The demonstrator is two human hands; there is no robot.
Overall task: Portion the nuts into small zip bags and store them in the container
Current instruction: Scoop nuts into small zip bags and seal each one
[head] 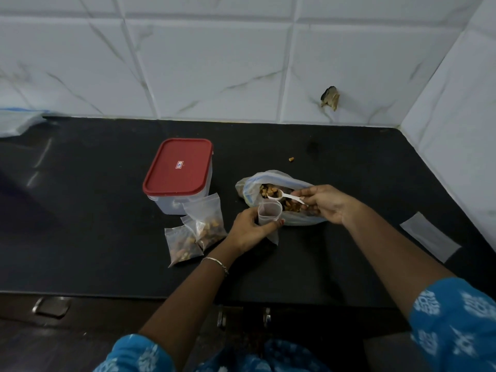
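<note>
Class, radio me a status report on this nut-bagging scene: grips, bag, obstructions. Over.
Left grip holds small clear zip bag, mouth open. Right grip pinches white plastic spoon of nuts by its mouth. Red-lidded clear plastic container shut. Nothing blocking.

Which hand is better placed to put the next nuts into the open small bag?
The right hand: it pinches the white spoon, whose bowl is close to the mouth of the small bag. The left hand is busy holding that bag open.

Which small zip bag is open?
The zip bag the left hand holds, mouth spread below the spoon; the two nut-filled bags rest beside the container.
</note>
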